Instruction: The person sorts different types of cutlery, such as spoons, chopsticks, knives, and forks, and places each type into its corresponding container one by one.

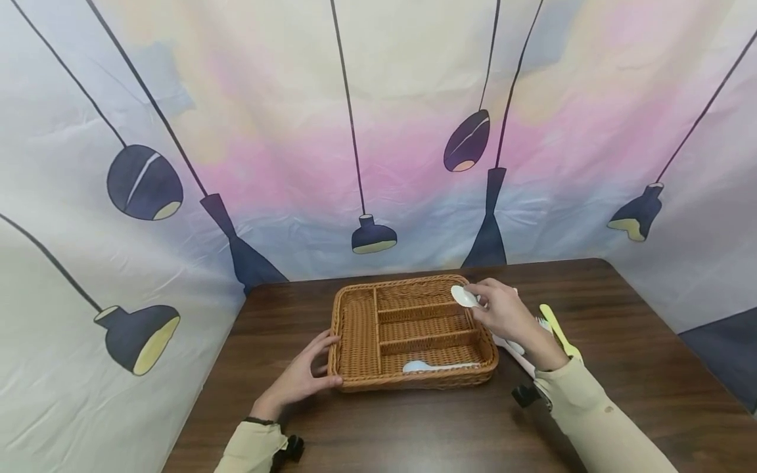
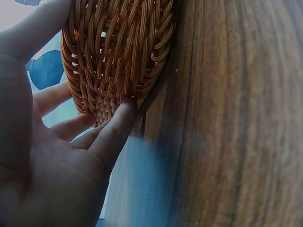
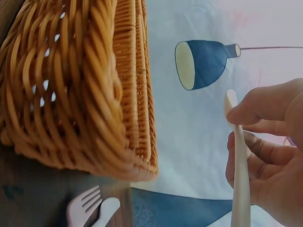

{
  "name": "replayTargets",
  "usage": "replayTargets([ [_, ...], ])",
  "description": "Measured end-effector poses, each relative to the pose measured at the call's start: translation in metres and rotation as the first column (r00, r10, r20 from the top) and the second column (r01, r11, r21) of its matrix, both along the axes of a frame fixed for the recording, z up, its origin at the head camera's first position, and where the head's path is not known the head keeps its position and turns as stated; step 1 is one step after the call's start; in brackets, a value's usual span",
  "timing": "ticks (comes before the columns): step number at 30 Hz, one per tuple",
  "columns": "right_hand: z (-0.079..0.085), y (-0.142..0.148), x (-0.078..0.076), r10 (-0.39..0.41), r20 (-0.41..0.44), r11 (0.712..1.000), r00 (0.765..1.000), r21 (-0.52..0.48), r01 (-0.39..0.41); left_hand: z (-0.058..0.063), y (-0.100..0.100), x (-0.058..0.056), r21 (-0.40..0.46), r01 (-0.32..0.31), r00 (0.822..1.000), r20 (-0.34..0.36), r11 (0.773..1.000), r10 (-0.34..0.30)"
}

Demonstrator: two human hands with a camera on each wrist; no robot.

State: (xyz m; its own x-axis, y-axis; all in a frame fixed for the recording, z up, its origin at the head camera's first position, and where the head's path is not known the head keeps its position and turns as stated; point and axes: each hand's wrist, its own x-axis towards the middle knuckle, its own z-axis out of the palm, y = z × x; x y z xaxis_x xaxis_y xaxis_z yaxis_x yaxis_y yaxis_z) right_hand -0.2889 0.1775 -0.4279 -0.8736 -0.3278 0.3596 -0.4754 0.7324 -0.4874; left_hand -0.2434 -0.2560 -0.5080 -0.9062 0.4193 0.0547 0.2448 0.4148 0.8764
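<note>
A brown wicker basket (image 1: 414,380) with several compartments stands on the table. My left hand (image 1: 298,378) rests its fairly straight fingers against the basket's left end, and in the left wrist view fingertips touch the woven side (image 2: 118,52). Above the basket's right rim, my right hand (image 1: 503,312) pinches a white plastic spoon (image 1: 464,297); its long handle (image 3: 241,184) shows in the right wrist view. Another white spoon (image 1: 418,366) lies in the front right compartment.
On the wooden table (image 1: 408,427), right of the basket, lie a yellow utensil (image 1: 554,323), a white fork (image 1: 543,323) and other pale utensils, partly hidden by my right arm. A pale pink fork (image 3: 83,208) shows near the basket. A lamp-patterned cloth (image 1: 284,164) hangs behind.
</note>
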Motion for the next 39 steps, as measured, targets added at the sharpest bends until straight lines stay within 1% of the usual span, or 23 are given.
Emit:
replayTargets([
  [3, 0.002, -0.004, 0.0, 0.015, -0.013, 1.0, 1.0, 0.001, -0.015, 0.0, 0.0, -0.001, 0.002, 0.001, 1.0, -0.01, 1.0, -0.001],
  [5, 0.003, -0.007, 0.002, 0.025, -0.006, 1.0, 1.0, -0.002, -0.025, 0.0, 0.0, -0.001, 0.006, -0.003, 1.0, -0.011, 1.0, 0.003],
  [11, 0.004, -0.019, 0.005, 0.065, 0.003, 0.998, 0.998, 0.0, -0.065, -0.003, -0.001, 0.001, -0.008, -0.019, 1.0, 0.006, 1.0, 0.019],
  [14, 0.005, -0.025, 0.007, 0.088, -0.009, 0.996, 0.996, 0.011, -0.088, -0.005, -0.001, 0.002, -0.018, -0.024, 1.0, 0.012, 1.0, 0.024],
  [20, 0.006, -0.035, 0.01, 0.134, -0.035, 0.99, 0.99, 0.046, -0.132, -0.006, -0.001, 0.002, -0.007, -0.018, 1.0, 0.019, 1.0, 0.018],
  [24, 0.007, -0.041, 0.01, 0.164, -0.061, 0.984, 0.985, 0.078, -0.159, -0.005, -0.001, 0.001, -0.002, -0.013, 1.0, 0.011, 1.0, 0.013],
  [30, 0.007, -0.049, 0.012, 0.208, -0.088, 0.975, 0.974, 0.096, -0.2, -0.004, -0.002, -0.001, -0.009, -0.013, 1.0, 0.006, 1.0, 0.013],
  [35, 0.005, -0.055, 0.016, 0.247, -0.087, 0.965, 0.965, 0.113, -0.237, -0.005, -0.002, 0.0, -0.018, -0.018, 1.0, 0.007, 1.0, 0.019],
  [39, 0.003, -0.058, 0.018, 0.301, -0.077, 0.948, 0.951, 0.132, -0.289, -0.005, -0.002, 0.001, -0.011, -0.014, 1.0, -0.002, 1.0, 0.013],
])
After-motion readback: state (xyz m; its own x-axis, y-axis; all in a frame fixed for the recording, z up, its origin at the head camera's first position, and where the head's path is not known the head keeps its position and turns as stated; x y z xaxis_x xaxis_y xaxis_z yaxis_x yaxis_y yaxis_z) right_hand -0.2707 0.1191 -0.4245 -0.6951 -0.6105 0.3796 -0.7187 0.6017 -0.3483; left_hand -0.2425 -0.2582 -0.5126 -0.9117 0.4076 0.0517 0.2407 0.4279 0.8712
